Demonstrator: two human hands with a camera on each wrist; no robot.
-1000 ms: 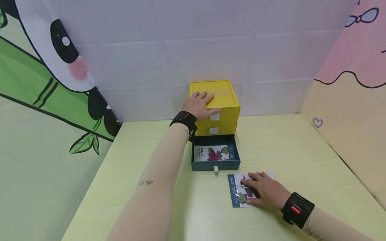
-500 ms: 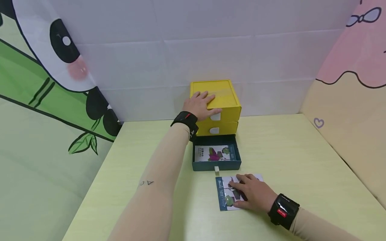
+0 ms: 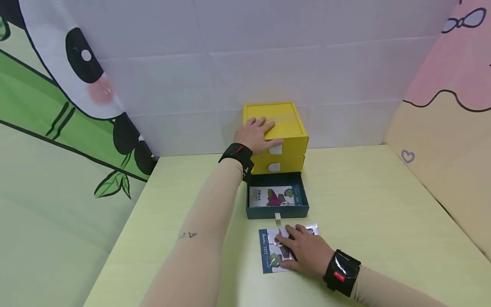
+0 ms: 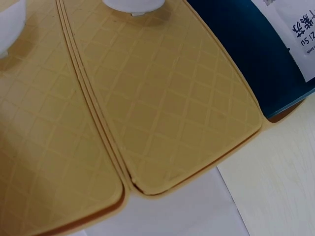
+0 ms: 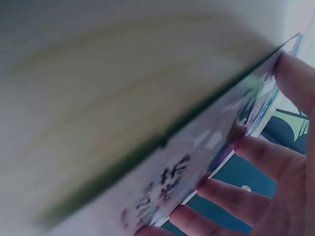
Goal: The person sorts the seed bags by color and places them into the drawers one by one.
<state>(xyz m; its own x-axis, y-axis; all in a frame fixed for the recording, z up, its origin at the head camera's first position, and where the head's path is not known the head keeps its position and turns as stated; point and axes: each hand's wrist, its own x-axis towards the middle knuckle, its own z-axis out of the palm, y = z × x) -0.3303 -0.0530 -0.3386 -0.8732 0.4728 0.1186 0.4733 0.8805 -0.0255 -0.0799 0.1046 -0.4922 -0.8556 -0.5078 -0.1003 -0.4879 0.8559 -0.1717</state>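
Observation:
My left hand (image 3: 255, 136) rests with fingers spread on the top and left front edge of a yellow drawer box (image 3: 287, 147). The box's lowest drawer (image 3: 279, 212) is pulled out, its dark teal inside showing. One printed seed packet (image 3: 268, 197) lies in that drawer; a corner of it shows in the left wrist view. Near the drawer's front, my right hand (image 3: 307, 251) presses its fingertips onto another seed packet (image 3: 264, 251) lying on the table. The right wrist view shows the fingers reaching across this packet's printed face (image 5: 211, 152).
White rounded pulls (image 3: 274, 167) mark the upper drawers, which are pushed in. A small light tab (image 3: 278, 216) sticks out from the open drawer's front. Behind the pale table (image 3: 383, 204) hangs a white cloth (image 3: 215, 76); cartoon prints stand at both sides.
My right hand has slid the seed packet leftward over the table to just in front of the open drawer. The left hand stays in place on the box.

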